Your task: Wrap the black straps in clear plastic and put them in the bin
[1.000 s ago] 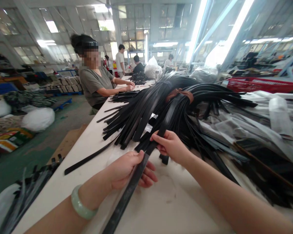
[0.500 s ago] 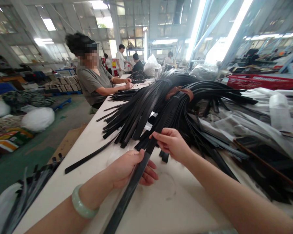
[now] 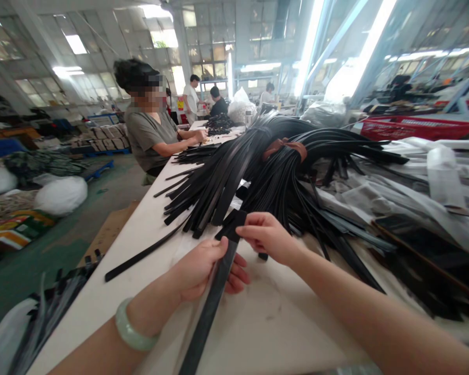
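A long black strip (image 3: 211, 307) runs from the bottom edge up to my two hands. My left hand (image 3: 209, 268), with a pale green bangle on the wrist, grips it between thumb and fingers. Near its upper end, my right hand (image 3: 263, 234) pinches the edge of the strip. Just beyond my hands lies a large bundle of black strips (image 3: 285, 172), bound with a brown tie (image 3: 284, 148). One loose black strip (image 3: 146, 252) lies apart on the left of the white table (image 3: 140, 312).
Clear plastic wrapping (image 3: 375, 198) and a red crate (image 3: 418, 127) are at the right. A person in a grey shirt (image 3: 148, 133) stands at the table's far left side. More strips (image 3: 50, 312) hang or stand at the lower left.
The held strip has come away from the bundle toward me, and its upper end now shows just above my hands. My right hand has moved slightly down and left.
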`<state>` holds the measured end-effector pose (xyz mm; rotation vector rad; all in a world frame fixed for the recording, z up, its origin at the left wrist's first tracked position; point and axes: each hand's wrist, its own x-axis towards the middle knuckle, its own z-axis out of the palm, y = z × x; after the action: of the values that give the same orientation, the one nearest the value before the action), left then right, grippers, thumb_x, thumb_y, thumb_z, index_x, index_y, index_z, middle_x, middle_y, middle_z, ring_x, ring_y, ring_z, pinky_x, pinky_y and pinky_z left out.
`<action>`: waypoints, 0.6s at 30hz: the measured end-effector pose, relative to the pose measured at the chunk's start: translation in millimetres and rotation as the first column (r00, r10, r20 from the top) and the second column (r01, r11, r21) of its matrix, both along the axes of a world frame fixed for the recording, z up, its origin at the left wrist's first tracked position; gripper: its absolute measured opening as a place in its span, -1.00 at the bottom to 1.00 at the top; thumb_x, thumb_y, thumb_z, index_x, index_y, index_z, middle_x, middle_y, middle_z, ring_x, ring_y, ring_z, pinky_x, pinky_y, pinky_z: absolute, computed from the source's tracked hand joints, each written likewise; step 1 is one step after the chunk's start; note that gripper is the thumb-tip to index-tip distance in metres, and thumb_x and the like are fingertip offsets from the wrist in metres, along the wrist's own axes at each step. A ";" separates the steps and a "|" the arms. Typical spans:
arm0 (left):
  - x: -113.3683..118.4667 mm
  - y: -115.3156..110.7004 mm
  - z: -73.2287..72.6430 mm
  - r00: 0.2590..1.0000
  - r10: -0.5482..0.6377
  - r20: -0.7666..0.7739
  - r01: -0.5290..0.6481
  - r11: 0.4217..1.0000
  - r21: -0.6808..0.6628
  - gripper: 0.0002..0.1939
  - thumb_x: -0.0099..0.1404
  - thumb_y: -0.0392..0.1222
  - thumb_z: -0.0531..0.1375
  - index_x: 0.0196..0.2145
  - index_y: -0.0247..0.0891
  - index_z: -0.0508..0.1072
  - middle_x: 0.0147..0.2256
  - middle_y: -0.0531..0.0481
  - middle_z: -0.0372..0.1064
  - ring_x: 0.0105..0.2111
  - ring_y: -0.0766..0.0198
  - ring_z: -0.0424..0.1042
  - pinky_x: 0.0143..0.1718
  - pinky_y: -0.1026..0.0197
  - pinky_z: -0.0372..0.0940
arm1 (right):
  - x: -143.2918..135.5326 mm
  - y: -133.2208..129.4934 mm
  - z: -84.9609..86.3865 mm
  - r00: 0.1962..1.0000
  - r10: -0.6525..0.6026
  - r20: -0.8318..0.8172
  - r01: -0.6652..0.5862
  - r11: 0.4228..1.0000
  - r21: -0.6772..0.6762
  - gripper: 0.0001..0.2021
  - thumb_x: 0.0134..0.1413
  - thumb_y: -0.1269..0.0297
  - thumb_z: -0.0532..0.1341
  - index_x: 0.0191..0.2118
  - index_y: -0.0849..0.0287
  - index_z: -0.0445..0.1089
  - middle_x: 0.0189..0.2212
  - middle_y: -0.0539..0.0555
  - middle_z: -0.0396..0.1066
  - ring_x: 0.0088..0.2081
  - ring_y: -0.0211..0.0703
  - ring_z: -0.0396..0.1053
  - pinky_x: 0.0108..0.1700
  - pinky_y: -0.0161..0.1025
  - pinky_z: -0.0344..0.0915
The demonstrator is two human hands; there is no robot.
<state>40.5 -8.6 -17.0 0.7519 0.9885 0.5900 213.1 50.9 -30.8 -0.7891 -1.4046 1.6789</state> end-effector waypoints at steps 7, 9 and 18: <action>-6.0 5.0 -7.2 0.999 -0.007 -0.052 0.011 0.997 0.076 -0.44 0.34 0.19 -0.06 -0.35 -0.42 0.40 -0.50 -0.24 0.48 -0.61 0.24 0.45 -0.55 0.25 0.32 | -5.0 -7.7 -5.3 0.957 0.139 0.256 -0.176 0.976 0.126 -0.76 -0.02 0.15 0.26 -0.48 0.21 0.29 -0.69 -0.12 0.24 -0.74 -0.45 0.08 -0.73 -0.46 -0.05; -8.2 6.6 -5.4 0.997 -0.034 -0.073 0.043 0.991 0.123 -0.43 0.31 0.24 -0.06 -0.28 -0.40 0.37 -0.48 -0.21 0.48 -0.59 0.23 0.46 -0.55 0.24 0.33 | -3.7 -5.0 -5.0 0.969 0.075 0.237 -0.113 0.982 0.149 -0.74 -0.01 0.13 0.26 -0.49 0.19 0.26 -0.68 -0.12 0.25 -0.74 -0.43 0.10 -0.73 -0.45 0.01; -36.3 -104.6 32.6 0.958 -0.010 -0.285 0.091 0.957 0.274 -0.70 0.32 0.03 0.06 -0.20 -0.28 0.30 -0.59 0.13 0.26 -0.71 0.47 0.20 -0.67 0.42 0.18 | 5.7 -9.4 -0.3 0.998 -0.049 0.032 0.048 0.998 0.033 -0.62 -0.17 0.04 0.39 -0.55 0.20 0.27 -0.72 -0.14 0.10 -0.69 -0.43 0.01 -0.69 -0.44 0.05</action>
<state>4.1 -113.2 15.6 1.1388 1.1551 0.5978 218.8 41.5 -31.1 -0.8297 -1.4208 1.6086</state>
